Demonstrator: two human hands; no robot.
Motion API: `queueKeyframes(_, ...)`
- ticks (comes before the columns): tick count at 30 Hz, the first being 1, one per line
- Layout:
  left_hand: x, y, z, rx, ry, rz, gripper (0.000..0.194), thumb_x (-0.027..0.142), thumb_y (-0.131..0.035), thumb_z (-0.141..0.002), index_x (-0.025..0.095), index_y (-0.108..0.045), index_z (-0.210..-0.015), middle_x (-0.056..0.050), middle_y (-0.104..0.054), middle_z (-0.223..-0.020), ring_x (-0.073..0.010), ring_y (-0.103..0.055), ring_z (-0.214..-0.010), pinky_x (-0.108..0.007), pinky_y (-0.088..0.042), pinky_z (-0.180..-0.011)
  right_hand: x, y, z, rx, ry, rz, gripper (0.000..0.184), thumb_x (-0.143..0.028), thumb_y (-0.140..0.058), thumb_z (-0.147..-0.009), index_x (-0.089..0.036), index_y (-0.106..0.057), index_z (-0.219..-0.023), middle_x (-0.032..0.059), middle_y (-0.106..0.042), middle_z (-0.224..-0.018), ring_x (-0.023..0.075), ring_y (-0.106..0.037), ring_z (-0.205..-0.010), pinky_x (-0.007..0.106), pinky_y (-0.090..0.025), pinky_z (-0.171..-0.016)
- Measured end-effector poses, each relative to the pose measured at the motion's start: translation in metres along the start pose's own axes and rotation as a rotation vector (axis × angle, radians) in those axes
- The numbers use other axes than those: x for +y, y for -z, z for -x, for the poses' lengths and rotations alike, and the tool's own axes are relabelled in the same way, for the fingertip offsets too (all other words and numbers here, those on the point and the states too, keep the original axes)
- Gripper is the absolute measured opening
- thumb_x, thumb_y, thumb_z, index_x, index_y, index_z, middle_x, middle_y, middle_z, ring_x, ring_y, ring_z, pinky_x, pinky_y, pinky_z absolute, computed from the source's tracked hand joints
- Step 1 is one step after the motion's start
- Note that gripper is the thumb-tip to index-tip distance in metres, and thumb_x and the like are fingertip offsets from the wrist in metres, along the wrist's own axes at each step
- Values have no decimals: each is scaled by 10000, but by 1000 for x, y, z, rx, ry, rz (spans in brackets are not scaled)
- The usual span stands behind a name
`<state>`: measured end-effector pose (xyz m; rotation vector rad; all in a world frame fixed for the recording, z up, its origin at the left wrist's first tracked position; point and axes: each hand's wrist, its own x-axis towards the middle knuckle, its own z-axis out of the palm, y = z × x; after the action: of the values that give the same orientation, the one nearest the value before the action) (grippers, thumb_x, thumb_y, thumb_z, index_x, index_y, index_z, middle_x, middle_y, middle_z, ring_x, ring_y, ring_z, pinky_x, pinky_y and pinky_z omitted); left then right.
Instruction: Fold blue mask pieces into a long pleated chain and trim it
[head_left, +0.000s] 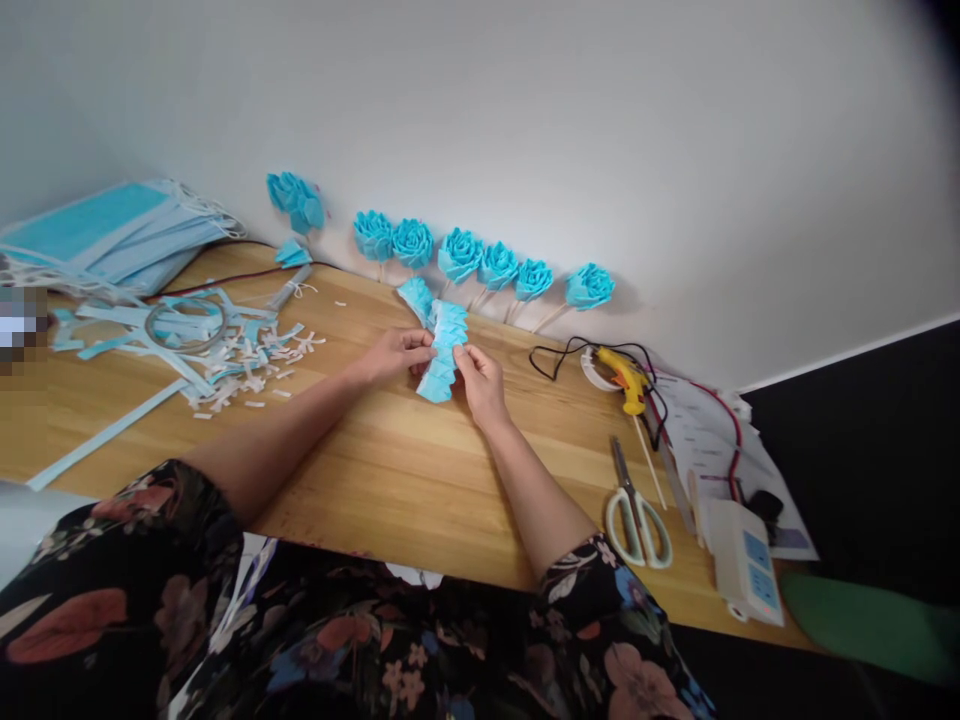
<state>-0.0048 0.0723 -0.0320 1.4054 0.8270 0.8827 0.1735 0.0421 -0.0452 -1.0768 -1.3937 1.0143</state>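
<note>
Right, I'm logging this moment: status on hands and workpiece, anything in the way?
Left hand and right hand pinching pleated blue strip. Scissors off right, apart from both hands.

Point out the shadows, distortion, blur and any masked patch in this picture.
Head view: soft shadows on the wall behind the flowers; wide-angle bending, with the table slanting; dark, vignetted upper right corner; coarse square blocks at the left edge; green shape at lower right smeared and soft.

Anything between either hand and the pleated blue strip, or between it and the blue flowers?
Nothing visible at the hands: left hand and right hand both hold the strip. Toward the flowers, another pleated section sits by its upper left, possibly joined to it.
</note>
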Motion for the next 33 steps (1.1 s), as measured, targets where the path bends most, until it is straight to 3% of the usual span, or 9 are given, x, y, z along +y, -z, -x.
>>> queueKeyframes(5,0,0,1,68,-6,69,349,456,-738,-726,152,-566,-721,25,-583,-551,-95,-524,-489,-218,-413,-511,-1,1,0,-3,-55,-33,466,-611,-509,-904,-206,-563,-680,0,-554,-657,137,-494,-607,267,-399,-577)
queueKeyframes(9,1,-1,1,115,-24,100,351,455,-742,-715,158,-556,-713,30,-574,-537,-95,-520,-483,-220,-412,-512,-3,1,0,-46,-70,-30,424,-598,-581,-859,-207,-585,-696,-7,-547,-671,135,-492,-633,263,-404,-595)
queueKeyframes(15,5,-1,2,83,-54,-21,416,540,-641,-795,153,-562,-662,5,-578,-559,-108,-546,-530,-236,-446,-557,0,0,0,-57,-68,-50,331,-488,-676,-791,-208,-543,-674,-41,-454,-626,110,-411,-588,248,-353,-568)
queueKeyframes(19,8,1,4,-8,-52,-124,397,517,-638,-813,154,-557,-675,9,-583,-588,-115,-565,-568,-236,-459,-583,3,-1,-1,-39,-72,-51,321,-490,-662,-792,-209,-547,-688,-43,-440,-622,112,-396,-586,249,-337,-557)
queueKeyframes(27,2,5,1,-68,-34,-1,298,402,-721,-734,149,-564,-709,19,-579,-588,-102,-543,-555,-229,-442,-580,-1,0,0,-48,-9,-18,373,-484,-613,-850,-209,-477,-638,-46,-373,-612,109,-351,-593,252,-302,-565)
queueKeyframes(33,-1,5,0,-34,-22,87,285,386,-733,-729,145,-582,-727,11,-596,-603,-100,-538,-558,-232,-434,-587,-1,1,-1,-30,-27,-53,366,-520,-580,-872,-209,-548,-683,-28,-481,-652,120,-427,-615,253,-354,-589)
